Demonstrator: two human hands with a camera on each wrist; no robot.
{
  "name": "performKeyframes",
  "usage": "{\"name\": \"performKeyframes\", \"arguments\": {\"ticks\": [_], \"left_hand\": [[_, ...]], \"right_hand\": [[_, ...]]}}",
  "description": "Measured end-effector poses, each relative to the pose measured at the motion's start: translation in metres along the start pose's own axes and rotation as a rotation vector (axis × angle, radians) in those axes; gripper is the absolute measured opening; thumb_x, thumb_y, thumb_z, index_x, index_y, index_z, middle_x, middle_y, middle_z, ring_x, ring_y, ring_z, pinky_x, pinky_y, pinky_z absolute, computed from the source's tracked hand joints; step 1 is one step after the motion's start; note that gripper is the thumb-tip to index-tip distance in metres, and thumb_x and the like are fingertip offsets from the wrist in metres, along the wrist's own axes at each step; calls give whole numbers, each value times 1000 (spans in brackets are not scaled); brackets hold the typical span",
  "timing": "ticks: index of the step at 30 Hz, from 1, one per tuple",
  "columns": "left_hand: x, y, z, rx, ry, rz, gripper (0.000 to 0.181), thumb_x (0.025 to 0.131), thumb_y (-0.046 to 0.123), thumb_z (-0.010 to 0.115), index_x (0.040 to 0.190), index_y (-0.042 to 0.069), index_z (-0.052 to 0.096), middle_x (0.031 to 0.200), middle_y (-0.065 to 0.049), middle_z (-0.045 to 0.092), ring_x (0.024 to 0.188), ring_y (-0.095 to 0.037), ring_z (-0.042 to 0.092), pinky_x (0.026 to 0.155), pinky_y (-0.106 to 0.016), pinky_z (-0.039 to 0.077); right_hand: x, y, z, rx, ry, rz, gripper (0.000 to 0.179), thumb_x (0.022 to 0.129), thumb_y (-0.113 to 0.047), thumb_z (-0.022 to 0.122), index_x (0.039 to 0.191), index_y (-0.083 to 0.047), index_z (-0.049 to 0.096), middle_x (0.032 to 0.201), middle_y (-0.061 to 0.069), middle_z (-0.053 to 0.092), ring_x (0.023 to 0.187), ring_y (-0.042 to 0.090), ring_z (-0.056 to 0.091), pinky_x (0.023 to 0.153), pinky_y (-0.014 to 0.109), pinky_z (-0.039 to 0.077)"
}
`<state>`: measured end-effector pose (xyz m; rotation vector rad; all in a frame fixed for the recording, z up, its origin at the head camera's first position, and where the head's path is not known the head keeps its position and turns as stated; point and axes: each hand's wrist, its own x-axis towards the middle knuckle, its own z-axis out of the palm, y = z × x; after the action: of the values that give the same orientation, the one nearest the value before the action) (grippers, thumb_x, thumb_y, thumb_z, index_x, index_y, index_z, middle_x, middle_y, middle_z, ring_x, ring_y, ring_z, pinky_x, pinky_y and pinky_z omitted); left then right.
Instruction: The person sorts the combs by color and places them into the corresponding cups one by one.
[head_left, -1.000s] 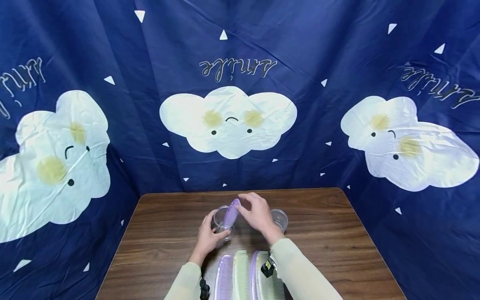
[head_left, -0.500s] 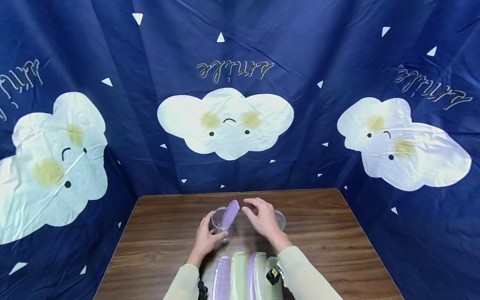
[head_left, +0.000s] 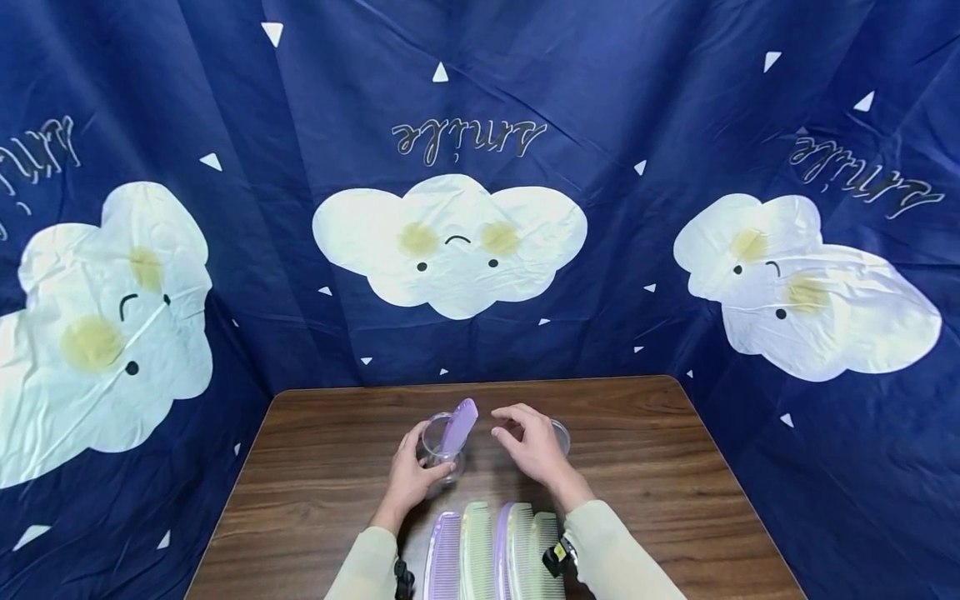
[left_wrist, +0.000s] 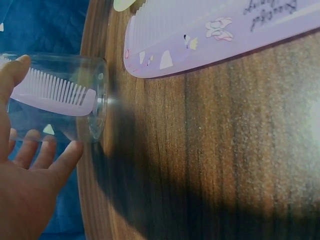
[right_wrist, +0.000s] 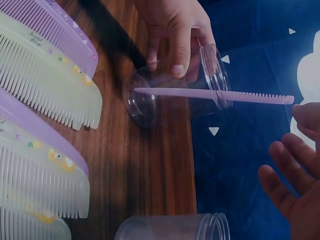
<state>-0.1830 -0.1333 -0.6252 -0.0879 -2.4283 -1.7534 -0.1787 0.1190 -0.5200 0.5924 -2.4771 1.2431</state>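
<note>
My left hand (head_left: 411,473) grips a clear plastic jar (head_left: 432,435), thumb on one side and fingers on the other. The jar stands upright on the table. A purple comb (head_left: 459,425) leans inside it, its lower end at the bottom and its upper end sticking out past the rim, as the right wrist view (right_wrist: 215,95) also shows. To the right of the comb hovers my right hand (head_left: 536,446), fingers loosely bent and holding nothing. In the right wrist view its fingertips (right_wrist: 267,175) are apart from the comb.
A second clear jar (head_left: 561,437) stands behind my right hand, partly hidden by it. Several purple and pale green combs lie in a row at the table's near edge, among them a purple comb (head_left: 442,554) and a green comb (head_left: 477,550). A blue curtain (head_left: 480,350) hangs beyond the wooden table (head_left: 315,483).
My right hand has let go of the purple comb and drawn back to the right. The comb now leans in the jar by itself, while my left hand keeps its grip.
</note>
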Motion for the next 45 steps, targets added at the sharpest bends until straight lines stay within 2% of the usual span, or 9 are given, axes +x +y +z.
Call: {"name": "performKeyframes", "arguments": {"ticks": [8, 17, 21, 26, 38, 45], "left_hand": [[-1, 2, 0, -18, -2, 5, 94, 66, 5, 95, 148, 10, 49, 143, -26, 51, 130, -45, 53, 100, -52, 57], [1, 0, 0, -37, -5, 7, 94, 66, 6, 96, 148, 10, 49, 142, -27, 50, 130, -47, 53, 101, -53, 57], [0, -2, 0, -37, 3, 13, 93, 66, 7, 96, 147, 11, 50, 141, -25, 52, 129, -46, 54, 100, -54, 57], [-1, -3, 1, -17, 20, 30, 92, 66, 6, 96, 146, 10, 51, 139, -25, 53, 126, -45, 56, 98, -53, 58], [-2, 1, 0, -22, -4, 12, 92, 67, 4, 95, 147, 9, 49, 140, -28, 52, 128, -47, 54, 101, -53, 57], [-2, 0, 1, -26, -3, 8, 93, 67, 4, 95, 147, 10, 49, 141, -28, 51, 129, -48, 53, 101, -54, 56]], "right_hand": [[-9, 5, -2, 4, -65, 4, 30, 87, -12, 81, 116, -14, 74, 102, 6, 74, 82, 12, 68, 70, 30, 62], [-17, 8, 1, 23, -104, 18, 34, 85, -14, 83, 118, -16, 73, 107, -3, 71, 85, 16, 71, 72, 27, 63], [-20, 10, 4, -7, -123, 28, 33, 87, -17, 82, 119, -18, 73, 110, -1, 72, 89, 16, 71, 75, 24, 61], [-26, 11, 5, -43, -143, 30, 32, 89, -21, 81, 120, -19, 72, 113, 3, 73, 93, 16, 70, 76, 26, 60], [-36, 15, 7, -147, -283, 43, 33, 88, -24, 81, 119, -17, 72, 114, -1, 72, 99, 18, 69, 85, 30, 58], [-41, 21, 6, -173, -306, 41, 34, 88, -26, 81, 119, -17, 73, 111, -1, 73, 98, 16, 69, 86, 31, 57]]}}
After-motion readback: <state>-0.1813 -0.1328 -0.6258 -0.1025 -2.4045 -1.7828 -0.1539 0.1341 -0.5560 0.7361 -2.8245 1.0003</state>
